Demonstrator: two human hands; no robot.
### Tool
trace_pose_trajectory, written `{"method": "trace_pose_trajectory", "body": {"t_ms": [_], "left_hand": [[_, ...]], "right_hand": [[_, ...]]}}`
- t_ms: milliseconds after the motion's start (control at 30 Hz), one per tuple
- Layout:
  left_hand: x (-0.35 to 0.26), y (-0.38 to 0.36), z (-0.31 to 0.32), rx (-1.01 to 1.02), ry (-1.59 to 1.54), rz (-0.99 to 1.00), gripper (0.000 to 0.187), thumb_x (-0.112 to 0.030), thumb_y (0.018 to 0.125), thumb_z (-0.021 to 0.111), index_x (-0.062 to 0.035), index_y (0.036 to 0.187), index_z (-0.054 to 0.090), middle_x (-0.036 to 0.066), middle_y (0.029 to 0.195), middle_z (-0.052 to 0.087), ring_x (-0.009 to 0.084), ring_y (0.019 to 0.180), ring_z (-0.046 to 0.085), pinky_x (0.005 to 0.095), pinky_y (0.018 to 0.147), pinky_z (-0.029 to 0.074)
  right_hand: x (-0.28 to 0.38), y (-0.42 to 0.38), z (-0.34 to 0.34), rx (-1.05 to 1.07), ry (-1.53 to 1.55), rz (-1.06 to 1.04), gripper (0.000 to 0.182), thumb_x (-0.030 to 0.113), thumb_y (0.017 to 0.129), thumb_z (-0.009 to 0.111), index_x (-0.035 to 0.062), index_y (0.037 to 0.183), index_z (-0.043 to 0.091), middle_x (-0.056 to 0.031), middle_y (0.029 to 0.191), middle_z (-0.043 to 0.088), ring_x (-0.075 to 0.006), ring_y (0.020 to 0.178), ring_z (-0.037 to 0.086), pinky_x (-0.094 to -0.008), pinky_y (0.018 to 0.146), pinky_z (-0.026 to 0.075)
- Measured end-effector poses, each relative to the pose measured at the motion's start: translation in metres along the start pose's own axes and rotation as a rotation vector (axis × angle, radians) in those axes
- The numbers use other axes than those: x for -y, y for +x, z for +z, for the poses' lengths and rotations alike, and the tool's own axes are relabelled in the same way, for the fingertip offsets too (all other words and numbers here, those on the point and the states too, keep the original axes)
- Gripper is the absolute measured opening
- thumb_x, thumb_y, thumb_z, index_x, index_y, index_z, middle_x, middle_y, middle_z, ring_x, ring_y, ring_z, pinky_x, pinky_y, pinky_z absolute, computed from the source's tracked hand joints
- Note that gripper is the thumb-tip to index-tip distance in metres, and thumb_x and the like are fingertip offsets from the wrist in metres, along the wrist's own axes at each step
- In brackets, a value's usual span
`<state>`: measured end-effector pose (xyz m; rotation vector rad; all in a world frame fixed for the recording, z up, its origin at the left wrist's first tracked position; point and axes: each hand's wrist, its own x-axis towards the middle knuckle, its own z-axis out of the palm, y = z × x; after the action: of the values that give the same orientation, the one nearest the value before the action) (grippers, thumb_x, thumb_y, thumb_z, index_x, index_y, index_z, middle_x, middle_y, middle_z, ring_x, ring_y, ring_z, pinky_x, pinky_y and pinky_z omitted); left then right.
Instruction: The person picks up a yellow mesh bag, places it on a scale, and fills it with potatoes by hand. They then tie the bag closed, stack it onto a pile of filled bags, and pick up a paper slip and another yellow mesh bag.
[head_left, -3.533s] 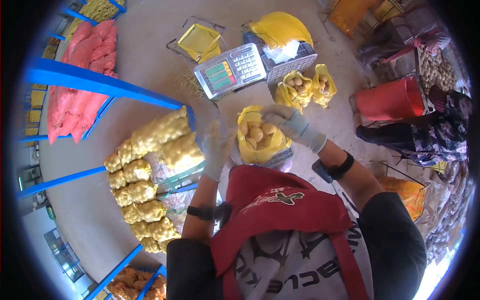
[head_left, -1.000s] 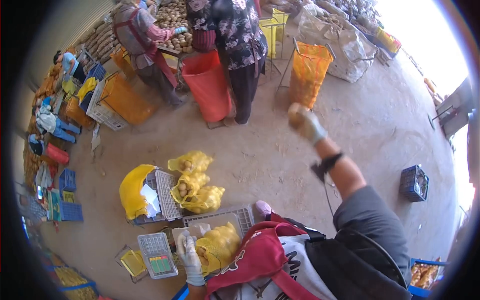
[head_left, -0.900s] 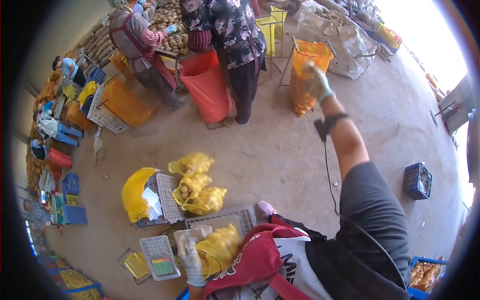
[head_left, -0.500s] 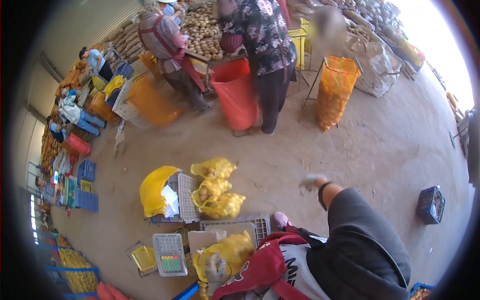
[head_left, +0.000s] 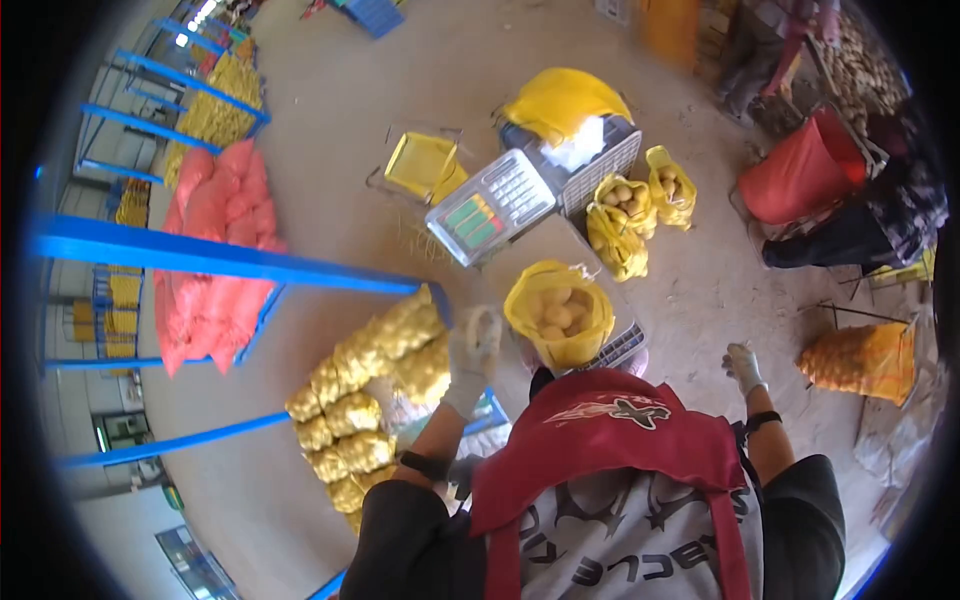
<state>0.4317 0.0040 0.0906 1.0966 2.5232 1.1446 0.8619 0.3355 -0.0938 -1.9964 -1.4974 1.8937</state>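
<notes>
A yellow mesh bag point(head_left: 527, 300) stands with its mouth wide, showing potatoes point(head_left: 562, 312) inside, on the weighing platform point(head_left: 540, 243) in front of me. My left hand point(head_left: 474, 338), in a pale glove, is just left of this bag and near the end of the blue rack; motion smears its fingers. Off to the right, my gloved right hand point(head_left: 742, 366) hangs over the floor with its fingers apart, holding nothing. A scale's display panel point(head_left: 492, 207) with keys sits beyond the bag. Several smaller yellow mesh bags of potatoes point(head_left: 625, 215) stand on the floor past the platform.
A blue-framed rack point(head_left: 290, 268) holds filled yellow bags point(head_left: 350, 415) at my left. Pink sacks point(head_left: 222, 235) are piled behind it. A grey crate point(head_left: 605, 165) carries yellow bags point(head_left: 565, 100). People work at right near a red bag point(head_left: 800, 170) and an orange mesh bag point(head_left: 860, 362).
The view has swung left, bringing the rack and pink sacks in. My left hand, earlier at the yellow mesh bag, is now beside it. My right arm has come lower, nearer my side.
</notes>
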Motion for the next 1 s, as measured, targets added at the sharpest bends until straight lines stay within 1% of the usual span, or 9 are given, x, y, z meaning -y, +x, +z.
{"method": "trace_pose_trajectory", "body": {"t_ms": [167,300,367,467,733,800,833,900,1000], "left_hand": [[0.066,-0.014,0.001,-0.128,-0.135,-0.326,0.03,-0.024,0.077,0.065,-0.0048,0.098,0.056,0.014,0.097,0.056,0.0278,0.084,0.057,0.0342,0.076,0.045],[0.077,-0.012,0.006,0.234,0.371,0.236,0.05,-0.043,0.081,0.056,-0.0016,0.108,0.054,0.019,0.105,0.055,0.0328,0.096,0.054,0.0391,0.084,0.041],[0.026,0.01,0.004,0.348,0.078,-0.458,0.065,-0.053,0.078,0.052,0.0006,0.115,0.049,0.023,0.114,0.051,0.0348,0.106,0.05,0.0411,0.088,0.039],[0.031,0.023,0.023,0.333,0.053,-0.509,0.075,-0.058,0.075,0.052,0.0023,0.119,0.045,0.027,0.121,0.046,0.0375,0.108,0.048,0.0416,0.09,0.038],[0.073,0.01,0.073,0.465,-0.44,-0.754,0.05,-0.018,0.075,0.064,0.0029,0.116,0.044,0.014,0.101,0.056,0.0186,0.091,0.055,0.0296,0.074,0.047],[0.089,-0.005,0.084,0.401,-0.52,-0.61,0.042,-0.008,0.076,0.056,0.0023,0.115,0.045,0.012,0.098,0.057,0.0177,0.087,0.055,0.0287,0.075,0.046],[0.092,-0.007,0.087,0.411,-0.524,-0.62,0.042,-0.008,0.076,0.056,0.0023,0.115,0.045,0.012,0.098,0.057,0.0177,0.087,0.055,0.0287,0.075,0.046],[0.093,-0.013,0.09,0.285,-0.761,-0.607,0.04,-0.003,0.076,0.051,0.0012,0.115,0.046,0.012,0.099,0.056,0.0177,0.088,0.054,0.028,0.077,0.044],[0.084,-0.009,0.08,0.235,-0.755,-0.522,0.04,-0.002,0.077,0.051,0.0008,0.116,0.046,0.012,0.101,0.056,0.0175,0.09,0.054,0.0281,0.079,0.043]], "right_hand": [[0.125,-0.036,0.083,-0.004,-0.071,-0.42,0.027,0.021,0.084,0.05,0.001,0.1,0.059,-0.0016,0.077,0.058,-0.0093,0.066,0.051,-0.0233,0.057,0.04],[0.212,-0.063,0.158,0.338,-0.069,-0.659,0.032,0.015,0.086,0.05,-0.0008,0.114,0.052,-0.0056,0.098,0.057,-0.0124,0.089,0.054,-0.0251,0.08,0.044],[0.236,-0.081,0.191,0.518,-0.092,-0.737,0.031,0.016,0.087,0.05,-0.0006,0.113,0.052,-0.0065,0.098,0.058,-0.0134,0.092,0.054,-0.0256,0.082,0.044],[0.267,-0.123,0.226,0.588,-0.282,-0.837,0.031,0.016,0.087,0.051,-0.0003,0.113,0.052,-0.0079,0.097,0.059,-0.0136,0.091,0.055,-0.0254,0.082,0.044],[0.257,-0.107,0.283,0.791,-0.176,-0.721,0.019,0.015,0.084,0.05,0.0005,0.095,0.058,-0.0082,0.091,0.061,-0.0171,0.081,0.058,-0.0276,0.074,0.047],[0.228,-0.065,0.312,0.866,-0.76,-1.575,0.021,0.018,0.08,0.052,0.0031,0.092,0.061,-0.0124,0.092,0.062,-0.0231,0.082,0.06,-0.0326,0.074,0.047],[0.216,-0.062,0.328,0.869,-0.76,-1.56,0.021,0.018,0.08,0.052,0.0031,0.092,0.061,-0.0124,0.092,0.062,-0.0231,0.082,0.06,-0.0326,0.074,0.047],[0.191,-0.064,0.356,0.661,-1.219,-0.643,0.027,0.026,0.074,0.056,0.0055,0.09,0.063,-0.016,0.097,0.062,-0.0274,0.087,0.06,-0.0367,0.077,0.046],[0.173,-0.049,0.376,0.528,-1.245,-0.439,0.043,0.035,0.068,0.059,0.0058,0.101,0.06,-0.0181,0.098,0.062,-0.0291,0.091,0.06,-0.0389,0.079,0.045]]}}
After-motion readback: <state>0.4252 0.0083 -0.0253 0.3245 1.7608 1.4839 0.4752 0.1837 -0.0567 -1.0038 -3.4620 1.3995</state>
